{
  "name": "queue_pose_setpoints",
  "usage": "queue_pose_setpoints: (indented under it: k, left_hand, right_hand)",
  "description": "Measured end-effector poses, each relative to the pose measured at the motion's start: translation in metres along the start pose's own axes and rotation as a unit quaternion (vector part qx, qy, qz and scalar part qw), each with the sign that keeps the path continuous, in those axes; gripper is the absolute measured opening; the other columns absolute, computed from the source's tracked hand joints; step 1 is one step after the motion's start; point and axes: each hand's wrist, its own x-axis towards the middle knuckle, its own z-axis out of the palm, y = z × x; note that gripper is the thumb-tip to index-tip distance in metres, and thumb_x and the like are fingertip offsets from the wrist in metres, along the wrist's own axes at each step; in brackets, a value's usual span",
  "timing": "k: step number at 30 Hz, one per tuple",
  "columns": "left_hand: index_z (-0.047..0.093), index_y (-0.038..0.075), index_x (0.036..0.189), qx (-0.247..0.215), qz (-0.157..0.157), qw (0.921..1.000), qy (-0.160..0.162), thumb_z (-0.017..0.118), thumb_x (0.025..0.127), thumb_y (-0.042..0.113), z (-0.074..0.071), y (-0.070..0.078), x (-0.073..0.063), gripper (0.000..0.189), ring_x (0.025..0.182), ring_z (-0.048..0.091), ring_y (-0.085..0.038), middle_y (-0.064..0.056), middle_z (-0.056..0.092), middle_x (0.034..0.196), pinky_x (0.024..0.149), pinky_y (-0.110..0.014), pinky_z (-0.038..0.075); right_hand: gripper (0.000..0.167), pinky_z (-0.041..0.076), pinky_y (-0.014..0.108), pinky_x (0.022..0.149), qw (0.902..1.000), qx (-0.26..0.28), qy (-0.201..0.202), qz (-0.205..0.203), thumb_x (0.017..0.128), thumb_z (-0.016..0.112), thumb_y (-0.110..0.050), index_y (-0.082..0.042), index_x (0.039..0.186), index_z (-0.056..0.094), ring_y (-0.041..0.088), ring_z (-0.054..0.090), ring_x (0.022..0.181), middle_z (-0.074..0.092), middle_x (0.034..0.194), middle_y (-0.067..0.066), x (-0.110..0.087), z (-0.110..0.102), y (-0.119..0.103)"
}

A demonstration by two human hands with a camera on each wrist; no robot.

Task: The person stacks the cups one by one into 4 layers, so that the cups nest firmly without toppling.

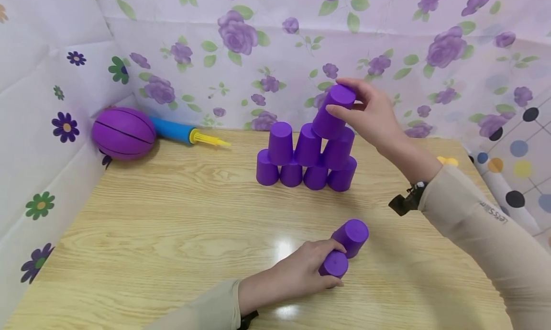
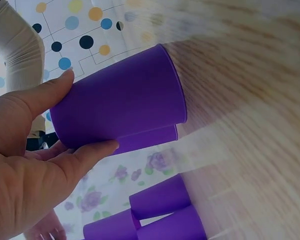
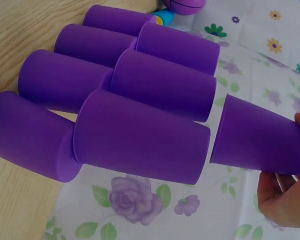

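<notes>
My right hand (image 1: 374,117) grips an upside-down purple cup (image 1: 330,114) near its closed end, thumb on one side and fingers on the other. That cup's rim is just above the second row of a purple cup pyramid (image 1: 308,146), with three cups over a bottom row of several. In the right wrist view a narrow gap shows between the held cup (image 3: 260,135) and the upper row (image 3: 145,140). Nearer the front, my left hand (image 1: 301,269) grips another upside-down cup (image 1: 335,264) on the table. Right behind it stands one more purple cup (image 1: 354,235).
A purple ball (image 1: 123,133) sits at the table's back left corner, with a blue and yellow hand pump (image 1: 174,130) beside it. Floral sheeting (image 1: 241,76) hangs directly behind the pyramid. A small yellow object (image 1: 448,161) lies at the right, partly behind my right wrist.
</notes>
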Motion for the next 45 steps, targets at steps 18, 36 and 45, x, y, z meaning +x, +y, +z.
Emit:
queue_pose_setpoints:
  k: [18, 36, 45]
  left_hand:
    - [0.055, 0.007, 0.114, -0.019, -0.01, 0.9996, -0.016, 0.078, 0.077, 0.018, -0.004, 0.001, 0.001, 0.045, 0.094, 0.057, 0.001, 0.0, 0.065, 0.108, 0.082, -0.006, 0.044]
    - [0.059, 0.014, 0.111, -0.027, -0.04, 0.9984, -0.027, 0.081, 0.072, 0.02, -0.005, 0.0, 0.004, 0.045, 0.085, 0.058, 0.003, 0.002, 0.067, 0.099, 0.075, -0.007, 0.045]
    - [0.061, 0.017, 0.108, -0.034, -0.057, 0.9977, -0.015, 0.083, 0.07, 0.022, -0.004, -0.003, 0.003, 0.045, 0.083, 0.057, 0.003, 0.005, 0.068, 0.098, 0.074, -0.009, 0.046]
  right_hand:
    - [0.058, 0.044, 0.036, 0.099, 0.9967, 0.043, -0.068, 0.01, 0.082, 0.072, -0.026, -0.025, 0.136, 0.048, 0.02, 0.052, 0.115, 0.05, 0.131, 0.003, 0.015, -0.006, 0.014]
    - [0.067, 0.046, 0.029, 0.096, 0.9933, 0.047, -0.096, -0.043, 0.083, 0.072, -0.018, -0.021, 0.141, 0.039, 0.018, 0.053, 0.113, 0.05, 0.13, 0.005, 0.016, -0.003, 0.026]
    - [0.071, 0.038, 0.041, 0.105, 0.9941, 0.033, -0.093, -0.044, 0.083, 0.072, -0.021, -0.024, 0.143, 0.034, 0.023, 0.046, 0.123, 0.046, 0.139, 0.007, 0.009, -0.009, 0.031]
